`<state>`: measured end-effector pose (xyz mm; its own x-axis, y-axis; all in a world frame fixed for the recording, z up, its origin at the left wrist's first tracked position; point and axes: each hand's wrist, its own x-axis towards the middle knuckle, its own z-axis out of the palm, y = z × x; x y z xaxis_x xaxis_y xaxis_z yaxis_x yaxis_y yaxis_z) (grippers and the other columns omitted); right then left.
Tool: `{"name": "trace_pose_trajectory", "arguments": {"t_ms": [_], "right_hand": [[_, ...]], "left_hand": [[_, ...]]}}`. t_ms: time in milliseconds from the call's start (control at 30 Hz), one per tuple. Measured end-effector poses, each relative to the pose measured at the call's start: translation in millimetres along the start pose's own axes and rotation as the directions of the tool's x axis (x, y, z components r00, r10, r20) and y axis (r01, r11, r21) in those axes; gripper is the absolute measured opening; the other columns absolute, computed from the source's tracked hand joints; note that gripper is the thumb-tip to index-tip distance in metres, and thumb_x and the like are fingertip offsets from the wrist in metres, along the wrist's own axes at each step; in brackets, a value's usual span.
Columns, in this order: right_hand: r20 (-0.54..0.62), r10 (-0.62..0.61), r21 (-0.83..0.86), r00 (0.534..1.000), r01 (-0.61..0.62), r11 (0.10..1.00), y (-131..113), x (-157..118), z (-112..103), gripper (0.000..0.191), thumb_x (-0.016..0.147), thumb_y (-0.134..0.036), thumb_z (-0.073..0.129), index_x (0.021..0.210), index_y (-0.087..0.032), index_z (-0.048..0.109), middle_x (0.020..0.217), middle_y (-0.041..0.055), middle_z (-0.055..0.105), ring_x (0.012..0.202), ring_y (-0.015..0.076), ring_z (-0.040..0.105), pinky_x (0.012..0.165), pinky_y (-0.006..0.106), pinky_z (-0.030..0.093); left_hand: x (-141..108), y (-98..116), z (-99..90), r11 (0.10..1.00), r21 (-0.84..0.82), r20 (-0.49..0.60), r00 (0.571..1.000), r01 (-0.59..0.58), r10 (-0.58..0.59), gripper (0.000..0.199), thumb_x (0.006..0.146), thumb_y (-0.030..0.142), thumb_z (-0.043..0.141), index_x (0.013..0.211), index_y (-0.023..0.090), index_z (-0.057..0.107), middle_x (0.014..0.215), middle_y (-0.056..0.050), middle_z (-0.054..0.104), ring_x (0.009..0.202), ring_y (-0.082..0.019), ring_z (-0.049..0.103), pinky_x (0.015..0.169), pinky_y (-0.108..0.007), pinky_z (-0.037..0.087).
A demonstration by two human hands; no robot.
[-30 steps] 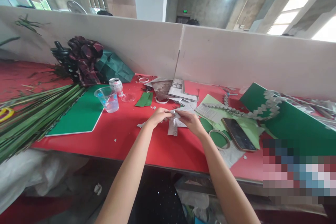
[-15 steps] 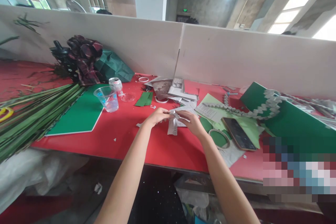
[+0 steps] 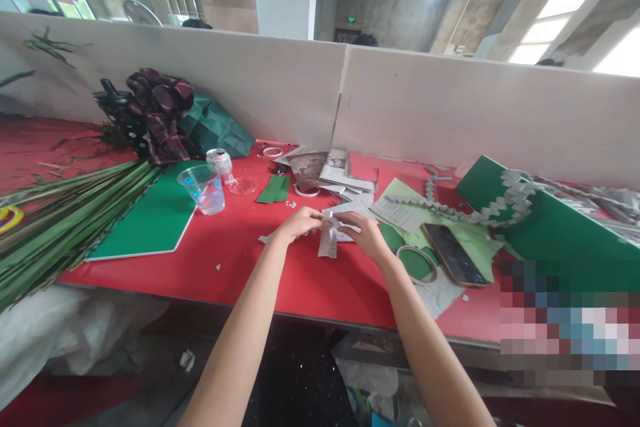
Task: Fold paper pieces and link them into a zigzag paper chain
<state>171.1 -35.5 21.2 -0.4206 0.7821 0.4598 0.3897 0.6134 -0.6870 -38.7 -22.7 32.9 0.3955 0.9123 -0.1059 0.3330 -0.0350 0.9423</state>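
Observation:
Between my two hands is a folded strip of printed paper (image 3: 328,242), one end hanging down toward the red table (image 3: 240,280). My left hand (image 3: 303,221) pinches its left side with thumb and forefinger. From the right, the fingers of my right hand (image 3: 364,230) close on the same strip near its top folds. More folded paper shows partly under my left hand, its shape mostly hidden. Behind my hands lie printed paper sheets (image 3: 345,177) in a loose stack. A zigzag chain of folded paper (image 3: 487,215) stretches across the right side.
To the left are a clear plastic cup (image 3: 205,193), a drink can (image 3: 220,165), a green board (image 3: 145,227) and long green leaves (image 3: 75,220). A phone (image 3: 455,255) and a tape roll (image 3: 417,265) lie on the right. A white partition (image 3: 450,107) closes the back.
The fingers of my right hand have shifted slightly around the strip's folds. Both hands stay in nearly the same place, and the things on the table have not moved.

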Motion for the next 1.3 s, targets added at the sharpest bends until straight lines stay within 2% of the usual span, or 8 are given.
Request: {"name": "trace_pose_trajectory", "arguments": {"t_ms": [300, 700, 833, 967, 1067, 1167, 1233, 1300], "right_hand": [[-0.062, -0.014, -0.012, 0.998, 0.013, 1.0, 0, 0, 1, 0.021, 0.086, -0.028, 0.059, 0.103, -0.024, 0.07, 0.103, 0.0061, 0.07, 0.096, 0.0229, 0.063, 0.087, 0.037, 0.048], [-0.157, -0.047, -0.069, 0.986, 0.037, 0.997, -3, 0, 3, 0.017, 0.087, -0.032, 0.06, 0.096, -0.024, 0.071, 0.096, 0.0056, 0.071, 0.091, 0.0225, 0.064, 0.083, 0.036, 0.049], [-0.166, -0.037, -0.069, 0.985, 0.025, 0.997, -1, 1, 4, 0.018, 0.087, -0.033, 0.059, 0.096, -0.023, 0.07, 0.096, 0.0061, 0.07, 0.091, 0.0224, 0.064, 0.083, 0.036, 0.049], [-0.161, -0.004, -0.002, 0.987, 0.003, 1.0, -1, 1, 5, 0.022, 0.085, -0.036, 0.06, 0.1, -0.022, 0.068, 0.098, 0.007, 0.069, 0.092, 0.0215, 0.063, 0.083, 0.036, 0.05], [-0.135, 0.029, 0.089, 0.99, -0.017, 0.996, -3, 2, 6, 0.029, 0.086, -0.037, 0.057, 0.109, -0.021, 0.064, 0.101, 0.0077, 0.067, 0.09, 0.0195, 0.063, 0.082, 0.033, 0.051], [-0.134, 0.063, 0.115, 0.989, -0.047, 0.992, -4, 4, 7, 0.023, 0.086, -0.036, 0.055, 0.097, -0.019, 0.065, 0.093, 0.0067, 0.067, 0.085, 0.0186, 0.062, 0.078, 0.032, 0.05], [-0.14, 0.091, 0.114, 0.986, -0.075, 0.991, -4, 5, 7, 0.018, 0.085, -0.034, 0.055, 0.084, -0.018, 0.064, 0.083, 0.0054, 0.066, 0.078, 0.0178, 0.061, 0.074, 0.031, 0.049], [-0.128, 0.111, 0.112, 0.986, -0.097, 0.989, -3, 6, 7, 0.017, 0.083, -0.032, 0.055, 0.079, -0.017, 0.062, 0.077, 0.0042, 0.065, 0.072, 0.0168, 0.059, 0.07, 0.03, 0.047]], "left_hand": [[0, 2, 4.0, 0.999, -0.038, 0.025, 1.0, -0.014, 0.015, 0.051, 0.061, 0.056, 0.072, 0.091, 0.015, 0.073, 0.064, 0.001, 0.053, 0.049, -0.008, 0.033, 0.046, -0.025, 0.019], [0, 3, 4.4, 0.994, -0.063, 0.046, 0.994, -0.093, 0.096, 0.052, 0.063, 0.06, 0.071, 0.088, 0.014, 0.072, 0.062, 0.002, 0.052, 0.049, -0.007, 0.03, 0.046, -0.025, 0.018], [3, 0, 5.7, 0.99, -0.084, 0.028, 0.992, -0.118, 0.12, 0.049, 0.063, 0.057, 0.072, 0.088, 0.014, 0.073, 0.066, 0.0, 0.058, 0.053, -0.008, 0.036, 0.048, -0.024, 0.021], [5, -2, 9.9, 0.981, -0.131, -0.029, 0.99, -0.143, 0.141, 0.045, 0.063, 0.051, 0.074, 0.088, 0.014, 0.074, 0.076, -0.004, 0.065, 0.062, -0.011, 0.046, 0.053, -0.024, 0.029], [6, -2, 14.6, 0.983, -0.114, -0.004, 0.99, -0.142, 0.142, 0.039, 0.064, 0.046, 0.074, 0.085, 0.013, 0.073, 0.072, -0.003, 0.064, 0.062, -0.012, 0.047, 0.055, -0.024, 0.032], [7, -3, 19.1, 0.98, -0.1, 0.053, 0.983, -0.17, 0.176, 0.029, 0.065, 0.04, 0.073, 0.077, 0.013, 0.072, 0.067, -0.002, 0.061, 0.063, -0.013, 0.048, 0.059, -0.025, 0.035], [9, -4, 21.2, 0.978, -0.094, 0.061, 0.979, -0.188, 0.195, 0.024, 0.065, 0.036, 0.072, 0.075, 0.014, 0.071, 0.066, -0.001, 0.061, 0.063, -0.013, 0.048, 0.061, -0.026, 0.036], [10, -5, 22.4, 0.979, -0.079, 0.056, 0.98, -0.186, 0.191, 0.022, 0.065, 0.034, 0.072, 0.074, 0.014, 0.071, 0.067, -0.001, 0.061, 0.063, -0.013, 0.049, 0.062, -0.026, 0.037]]}}
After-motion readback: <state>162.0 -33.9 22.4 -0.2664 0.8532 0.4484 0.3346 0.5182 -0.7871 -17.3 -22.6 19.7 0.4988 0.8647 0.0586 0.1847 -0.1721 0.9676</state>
